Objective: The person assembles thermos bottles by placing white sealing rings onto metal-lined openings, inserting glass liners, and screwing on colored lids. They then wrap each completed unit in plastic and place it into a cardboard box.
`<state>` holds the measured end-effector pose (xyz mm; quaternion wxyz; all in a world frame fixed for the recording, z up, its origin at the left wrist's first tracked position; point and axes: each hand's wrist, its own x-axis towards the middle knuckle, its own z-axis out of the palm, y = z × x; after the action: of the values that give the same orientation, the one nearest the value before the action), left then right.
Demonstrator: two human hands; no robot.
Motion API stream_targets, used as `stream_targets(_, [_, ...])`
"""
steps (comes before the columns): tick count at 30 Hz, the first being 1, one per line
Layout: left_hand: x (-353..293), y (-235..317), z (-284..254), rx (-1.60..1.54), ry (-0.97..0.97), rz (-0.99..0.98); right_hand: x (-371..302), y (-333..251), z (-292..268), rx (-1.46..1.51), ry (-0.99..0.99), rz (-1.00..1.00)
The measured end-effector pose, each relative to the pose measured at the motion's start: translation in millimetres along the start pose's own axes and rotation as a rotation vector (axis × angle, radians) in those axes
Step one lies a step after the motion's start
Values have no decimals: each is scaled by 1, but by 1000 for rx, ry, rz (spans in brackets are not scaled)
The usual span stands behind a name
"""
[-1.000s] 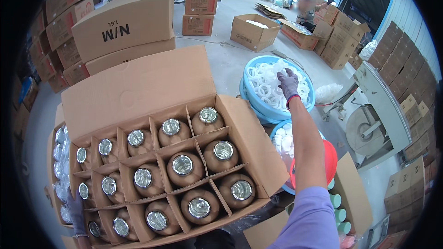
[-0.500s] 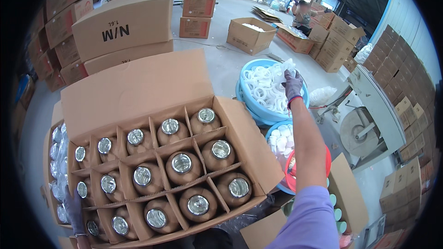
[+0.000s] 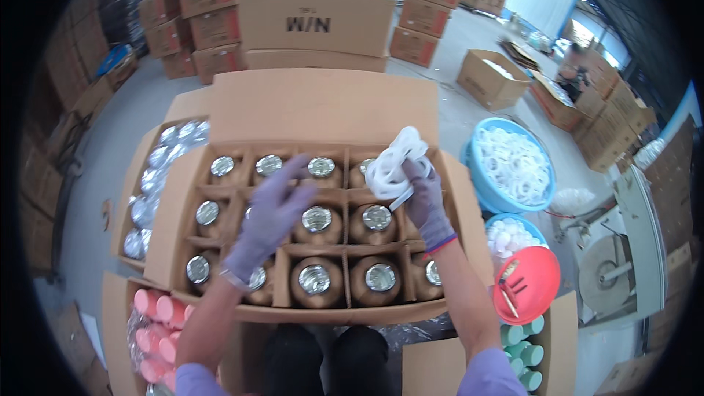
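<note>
In my right hand (image 3: 427,209) is a bunch of white plastic rings (image 3: 396,165), gripped over the back right of a divided cardboard box (image 3: 326,106). My left hand (image 3: 273,213), in a grey-purple glove like the right one, hovers over the box's left half, its fingers spread and holding nothing. Brown bottles (image 3: 315,293) with shiny silver mouths stand upright in the compartments. Both hands and the rings hide some of them. White rings fill a blue basin (image 3: 477,185) to the right.
White round pieces (image 3: 513,238) and a red basin (image 3: 541,286) stand right of the box. Pink cups (image 3: 152,337) and green cups (image 3: 529,356) flank me. Silver-topped items (image 3: 154,176) fill a carton at left. A machine (image 3: 623,264) and a seated person (image 3: 572,77) are farther right.
My right hand has come from the blue basin to over the divided box, carrying white rings. The left hand has risen from the box's left edge to above the bottles. The view has turned right.
</note>
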<state>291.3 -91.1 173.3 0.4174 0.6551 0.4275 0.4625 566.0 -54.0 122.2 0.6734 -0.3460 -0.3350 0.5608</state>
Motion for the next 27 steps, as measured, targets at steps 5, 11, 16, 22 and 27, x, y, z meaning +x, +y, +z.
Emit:
stream_targets(5, [3,-21,11,-132,-201,-350,-27,47,52,-490,-125,-189])
stream_targets(11, [-28,-62,-55,-53,140,-309,-39,23,47,-1189,-238,-440])
stream_targets(16, [-43,-78,-96,1196,-21,212,-31,30,42,-1530,-398,-588])
stream_targets(22, [-54,-79,-98,1111,-204,262,-46,43,49,-1391,-313,-533])
stream_targets(27, [-43,-84,-94,1001,-253,146,-66,27,61,-1135,-263,-463])
